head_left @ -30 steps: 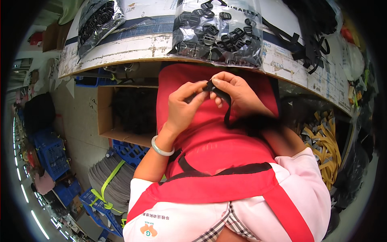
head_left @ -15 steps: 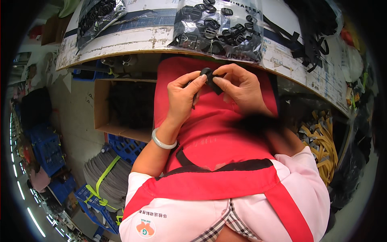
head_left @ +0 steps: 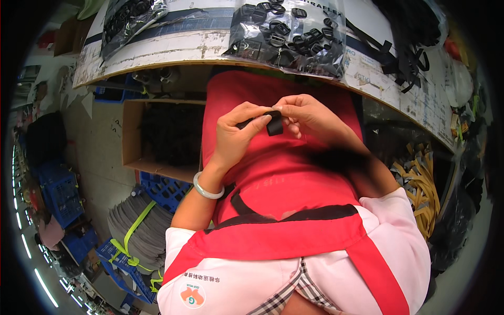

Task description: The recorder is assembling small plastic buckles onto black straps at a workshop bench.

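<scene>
Over my lap, my left hand [head_left: 236,128] pinches a short black webbing strap [head_left: 275,126] between thumb and fingers. The strap is folded over, and its flat end hangs down between my hands. My right hand [head_left: 311,113] holds the strap's upper edge with thumb and forefinger, its other fingers curled loosely below. Whether a buckle sits in the fold is hidden by my fingers. Beyond my hands, a clear plastic bag [head_left: 311,22] of black plastic buckles lies on the table [head_left: 205,52].
Another bag of black buckles [head_left: 128,23] lies at the table's left, and black straps [head_left: 404,65] lie at its right. An open cardboard box [head_left: 131,134] with dark contents stands below left, near a grey bundle [head_left: 136,231]. Yellow-grey strips [head_left: 417,184] hang at right. A dark blur [head_left: 338,161] covers part of my right forearm.
Both hands have come slightly nearer to me. The strap has turned, so its flat end hangs straighter down, and my right fingers have shifted to its upper edge.
</scene>
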`<action>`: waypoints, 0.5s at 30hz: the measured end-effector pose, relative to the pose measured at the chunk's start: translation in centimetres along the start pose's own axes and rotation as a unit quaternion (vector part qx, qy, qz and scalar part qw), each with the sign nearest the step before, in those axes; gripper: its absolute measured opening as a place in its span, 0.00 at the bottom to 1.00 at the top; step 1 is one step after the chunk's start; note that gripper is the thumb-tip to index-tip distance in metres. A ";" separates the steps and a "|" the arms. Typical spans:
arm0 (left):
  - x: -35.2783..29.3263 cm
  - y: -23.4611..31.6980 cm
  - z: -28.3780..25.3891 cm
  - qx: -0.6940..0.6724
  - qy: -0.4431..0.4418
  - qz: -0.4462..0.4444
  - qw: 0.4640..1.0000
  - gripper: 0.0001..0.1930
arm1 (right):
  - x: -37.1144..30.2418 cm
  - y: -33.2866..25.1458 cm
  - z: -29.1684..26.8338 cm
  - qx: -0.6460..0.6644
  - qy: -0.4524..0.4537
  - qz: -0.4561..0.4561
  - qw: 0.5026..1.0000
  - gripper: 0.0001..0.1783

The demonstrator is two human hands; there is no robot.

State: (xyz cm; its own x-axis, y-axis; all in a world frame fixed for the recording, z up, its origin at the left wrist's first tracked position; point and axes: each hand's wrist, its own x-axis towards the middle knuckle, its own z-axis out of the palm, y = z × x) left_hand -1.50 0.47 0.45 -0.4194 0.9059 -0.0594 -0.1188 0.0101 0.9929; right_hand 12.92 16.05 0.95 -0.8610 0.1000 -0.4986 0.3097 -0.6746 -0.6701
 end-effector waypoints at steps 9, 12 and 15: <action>-9.4 4.8 -16.3 0.356 0.336 0.000 0.872 0.11 | 3.0 0.3 1.3 -0.144 0.074 -0.092 0.982 0.10; -11.0 4.5 -18.2 0.200 0.374 -0.088 0.901 0.14 | 4.0 2.2 1.9 -0.207 0.045 -0.064 0.975 0.10; -7.9 3.9 -11.6 0.100 0.235 -0.112 0.960 0.26 | 3.6 2.0 4.8 -0.285 0.009 -0.063 0.956 0.11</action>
State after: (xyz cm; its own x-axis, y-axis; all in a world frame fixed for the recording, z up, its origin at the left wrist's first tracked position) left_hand -9.05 -11.58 3.64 -0.7684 0.5812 -0.2677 -0.0982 0.3063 0.9469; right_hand 8.49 11.55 0.41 -0.9004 0.1704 -0.4004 0.3781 -0.1489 -0.9137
